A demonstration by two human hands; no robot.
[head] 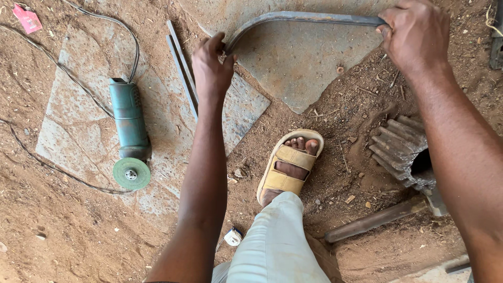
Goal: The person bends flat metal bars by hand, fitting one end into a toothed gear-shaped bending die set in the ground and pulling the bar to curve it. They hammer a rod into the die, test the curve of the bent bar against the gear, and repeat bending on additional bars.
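A bent metal bar point(293, 20) runs across the top of the frame, over a flat metal sheet point(298, 68) on the dirt. The left hand point(211, 65) is closed around the bar's curved end, near the top middle. The right hand point(414, 36) is closed around the straight end, at the upper right. A foot in a tan sandal point(287, 165) stands below the sheet. A green grinder point(129, 131) lies at the left, beside two thin metal strips point(183, 68).
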